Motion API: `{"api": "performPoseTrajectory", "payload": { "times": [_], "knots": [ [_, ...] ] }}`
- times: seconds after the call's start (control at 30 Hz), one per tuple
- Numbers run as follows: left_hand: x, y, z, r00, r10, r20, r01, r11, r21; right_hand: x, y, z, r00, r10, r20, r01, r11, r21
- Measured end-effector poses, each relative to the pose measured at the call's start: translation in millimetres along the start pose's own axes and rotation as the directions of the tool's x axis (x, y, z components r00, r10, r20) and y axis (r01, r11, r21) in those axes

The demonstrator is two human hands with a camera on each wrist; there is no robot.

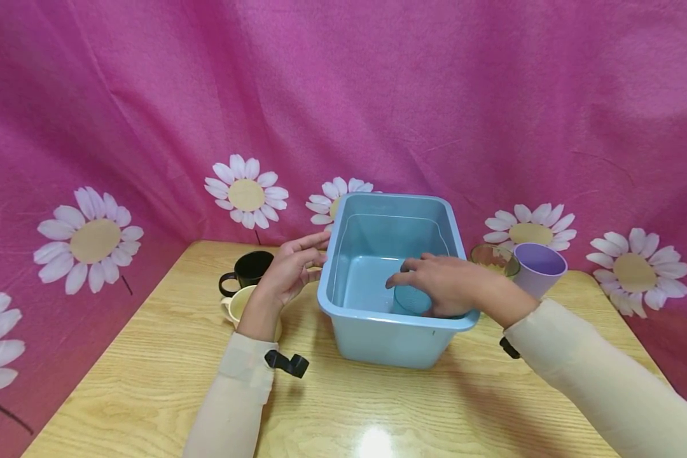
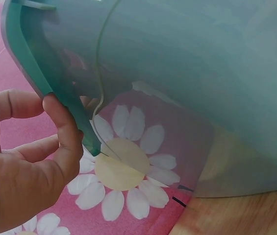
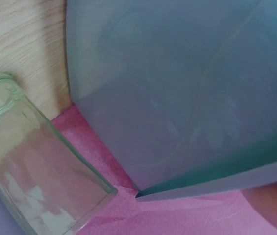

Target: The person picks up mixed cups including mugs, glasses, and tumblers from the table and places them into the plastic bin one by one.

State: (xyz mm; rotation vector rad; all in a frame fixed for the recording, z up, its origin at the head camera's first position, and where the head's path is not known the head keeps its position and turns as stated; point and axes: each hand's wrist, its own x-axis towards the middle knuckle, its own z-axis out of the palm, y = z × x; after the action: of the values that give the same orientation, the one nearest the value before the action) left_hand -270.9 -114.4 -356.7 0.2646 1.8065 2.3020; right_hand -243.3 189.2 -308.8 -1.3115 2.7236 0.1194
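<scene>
- Head view — the blue tub is set on the wooden table, its long axis running away from the person. The right hand is reached over the near rim and lowered inside, fingers curled round a small blue cup that is seen upright at the tub's near side; the cup lies directly under the palm, so this hand is the nearer one to it. The left hand is held at the tub's left wall, fingers loosely extended toward the rim, nothing gripped. A black mug and a cream mug are placed just beside the left wrist; a clear glass and a lilac cup are stood to the right of the tub, behind the right forearm.
- Left wrist view — the left hand is shown with the thumb touching the tub's rim edge; the other fingers are relaxed and apart from it. The tub wall is seen to the right, the floral backdrop behind.
- Right wrist view — the tub's outer wall fills the frame, with the clear glass just beside it. Neither the fingers nor the held cup are shown here — the grip cannot be confirmed from this view.
</scene>
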Motion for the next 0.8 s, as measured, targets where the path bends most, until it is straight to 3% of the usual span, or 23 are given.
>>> {"api": "performPoseTrajectory", "payload": {
  "times": [0.3, 0.57, 0.8],
  "knots": [
    [0.5, -0.8, -1.0, 1.000, -0.001, 0.004, 0.001, 1.000, 0.003, -7, 3, -13, 0.990, -0.010, -0.144, 0.006, 1.000, -0.028],
    [1.1, -0.2, -0.7, 1.000, -0.006, 0.006, 0.006, 1.000, 0.002, -19, 11, -22, 0.954, -0.045, -0.296, 0.030, 0.998, -0.053],
    [0.4, 1.0, -0.2, 1.000, -0.007, 0.009, 0.007, 1.000, -0.005, -34, 22, -30, 0.937, -0.018, -0.349, 0.010, 1.000, -0.023]
  ]
}}
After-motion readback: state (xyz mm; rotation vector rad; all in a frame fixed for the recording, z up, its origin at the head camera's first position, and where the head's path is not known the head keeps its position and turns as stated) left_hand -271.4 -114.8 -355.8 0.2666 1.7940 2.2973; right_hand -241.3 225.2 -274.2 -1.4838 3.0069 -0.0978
